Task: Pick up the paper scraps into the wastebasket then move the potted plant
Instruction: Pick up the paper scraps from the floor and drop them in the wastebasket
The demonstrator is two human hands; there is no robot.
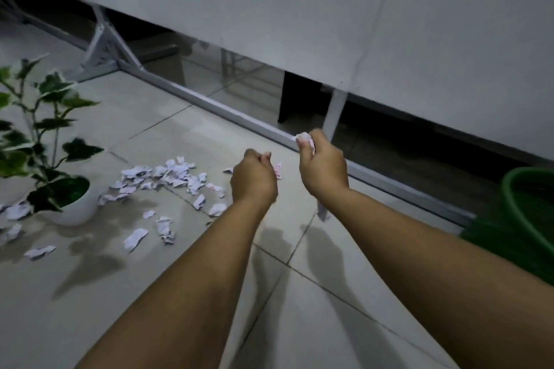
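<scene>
Right hand (322, 166) grips crumpled white paper wad (304, 138); left hand (253, 178) curled on pinkish scrap (278, 170). Torn white paper scraps (168, 177) beside white-potted leafy plant (45, 141); green plastic wastebasket (521, 219) far right.

paper scraps (168, 180): white, torn, strewn on floor | potted plant (45, 141): white pot, upright, beside scraps | wastebasket (530, 213): green, far right

Dim, bluish light; soft arm shadows on glossy floor tiles (299, 293); wide-angle bowing, slight blur.
</scene>
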